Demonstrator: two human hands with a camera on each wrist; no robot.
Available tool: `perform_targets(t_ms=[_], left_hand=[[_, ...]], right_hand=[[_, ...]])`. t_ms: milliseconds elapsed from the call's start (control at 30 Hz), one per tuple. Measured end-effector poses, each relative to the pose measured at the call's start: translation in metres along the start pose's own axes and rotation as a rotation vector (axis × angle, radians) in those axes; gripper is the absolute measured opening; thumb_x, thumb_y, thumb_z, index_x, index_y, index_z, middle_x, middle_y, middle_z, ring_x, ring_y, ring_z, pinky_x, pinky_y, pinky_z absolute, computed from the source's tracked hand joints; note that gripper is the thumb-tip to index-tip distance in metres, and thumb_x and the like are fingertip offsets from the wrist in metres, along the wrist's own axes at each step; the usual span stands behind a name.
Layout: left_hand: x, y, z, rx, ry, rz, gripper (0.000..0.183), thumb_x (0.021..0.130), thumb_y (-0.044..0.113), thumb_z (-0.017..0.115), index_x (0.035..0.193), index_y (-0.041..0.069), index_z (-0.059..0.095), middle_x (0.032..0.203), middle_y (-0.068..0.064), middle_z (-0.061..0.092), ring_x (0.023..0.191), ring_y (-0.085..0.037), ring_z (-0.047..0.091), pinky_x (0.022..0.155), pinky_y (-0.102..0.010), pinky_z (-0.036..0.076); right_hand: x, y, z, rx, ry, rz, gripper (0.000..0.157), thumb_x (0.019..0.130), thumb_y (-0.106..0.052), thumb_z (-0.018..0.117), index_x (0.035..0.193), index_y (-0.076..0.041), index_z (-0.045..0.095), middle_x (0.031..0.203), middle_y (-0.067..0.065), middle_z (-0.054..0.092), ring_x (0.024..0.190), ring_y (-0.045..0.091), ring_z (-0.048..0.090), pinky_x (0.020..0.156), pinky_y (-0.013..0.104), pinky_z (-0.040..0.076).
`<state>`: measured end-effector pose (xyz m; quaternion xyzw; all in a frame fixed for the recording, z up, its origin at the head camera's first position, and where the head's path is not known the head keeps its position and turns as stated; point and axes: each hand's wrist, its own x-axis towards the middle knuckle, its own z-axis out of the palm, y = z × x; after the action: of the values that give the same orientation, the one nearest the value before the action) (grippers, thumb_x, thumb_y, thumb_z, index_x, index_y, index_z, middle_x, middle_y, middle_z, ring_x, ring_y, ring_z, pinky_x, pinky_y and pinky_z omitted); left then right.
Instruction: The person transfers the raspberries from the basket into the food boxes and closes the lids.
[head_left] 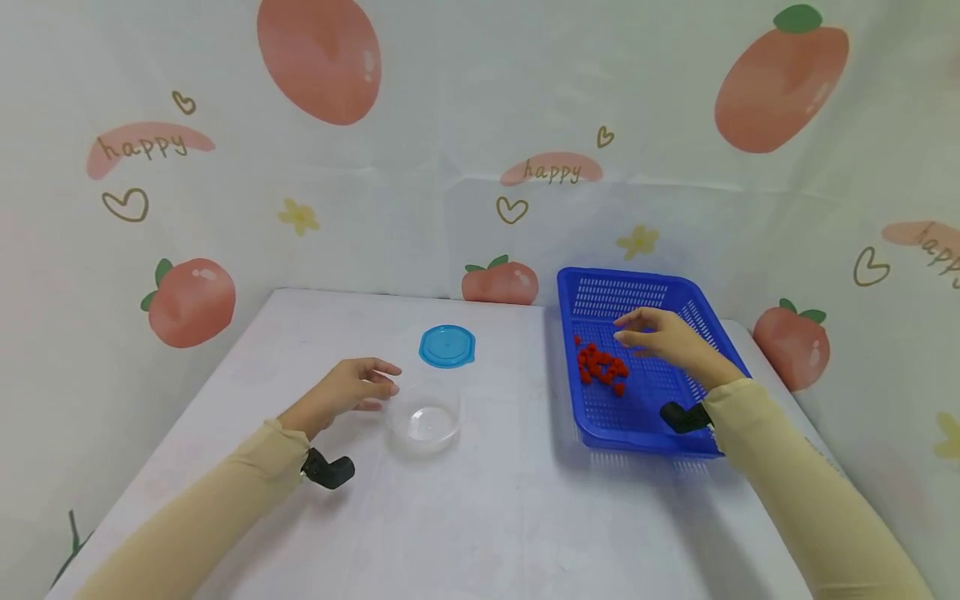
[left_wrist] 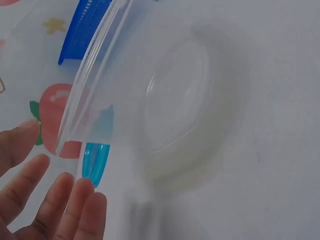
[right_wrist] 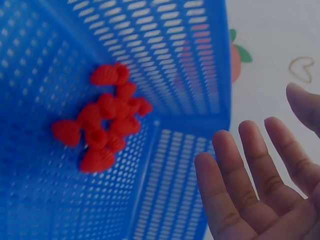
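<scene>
A clear plastic bowl stands uncovered on the white table. Just left of its rim is my left hand, fingers loosely extended and holding nothing; whether a fingertip touches the rim I cannot tell. In the left wrist view the bowl shows its near wall and oval base. My right hand hovers above a blue slotted basket, its fingers slightly bent with nothing between them. Inside the basket several red raspberries are heaped together toward one side.
Behind the bowl lies a translucent blue lid, flat on the table. A printed cloth with fruit and hearts hangs behind the table. Black wrist cameras sit below both hands.
</scene>
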<state>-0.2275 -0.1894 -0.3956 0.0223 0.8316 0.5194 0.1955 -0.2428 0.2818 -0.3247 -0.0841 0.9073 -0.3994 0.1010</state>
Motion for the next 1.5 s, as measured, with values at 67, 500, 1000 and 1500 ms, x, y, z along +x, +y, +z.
perform_targets(t_ms=[67, 500, 1000, 1500], left_hand=[[0.000, -0.002, 0.002, -0.048, -0.006, -0.017, 0.047, 0.089, 0.011, 0.068, 0.132, -0.002, 0.053, 0.106, -0.012, 0.062, 0.100, -0.024, 0.063, 0.087, -0.039, 0.057], [-0.001, -0.007, 0.010, -0.098, 0.015, -0.048, 0.045, 0.089, 0.008, 0.068, 0.130, -0.002, 0.055, 0.098, -0.007, 0.064, 0.088, -0.017, 0.063, 0.081, -0.033, 0.058], [-0.001, -0.006, 0.009, -0.102, 0.016, -0.049, 0.043, 0.086, 0.008, 0.070, 0.125, -0.004, 0.058, 0.088, -0.003, 0.064, 0.077, -0.012, 0.061, 0.072, -0.025, 0.058], [-0.002, -0.005, 0.008, -0.115, 0.006, -0.032, 0.045, 0.085, 0.007, 0.071, 0.125, -0.006, 0.058, 0.086, -0.002, 0.063, 0.074, -0.010, 0.061, 0.070, -0.023, 0.058]], right_hand=[[0.001, 0.004, -0.002, 0.014, -0.014, 0.010, 0.049, 0.096, -0.032, 0.059, 0.130, 0.003, 0.051, 0.124, 0.024, 0.056, 0.110, 0.034, 0.060, 0.092, 0.044, 0.054], [0.008, 0.029, -0.010, 0.079, -0.087, 0.097, 0.054, 0.095, -0.029, 0.061, 0.133, 0.007, 0.046, 0.130, 0.030, 0.052, 0.114, 0.039, 0.058, 0.097, 0.051, 0.049], [0.020, 0.044, -0.006, 0.084, -0.230, 0.178, 0.052, 0.092, -0.018, 0.065, 0.132, 0.010, 0.045, 0.122, 0.025, 0.058, 0.116, 0.042, 0.057, 0.094, 0.053, 0.051], [0.028, 0.049, 0.008, 0.103, -0.276, 0.311, 0.036, 0.089, -0.008, 0.067, 0.119, 0.008, 0.054, 0.107, 0.014, 0.060, 0.102, 0.030, 0.061, 0.096, 0.050, 0.051]])
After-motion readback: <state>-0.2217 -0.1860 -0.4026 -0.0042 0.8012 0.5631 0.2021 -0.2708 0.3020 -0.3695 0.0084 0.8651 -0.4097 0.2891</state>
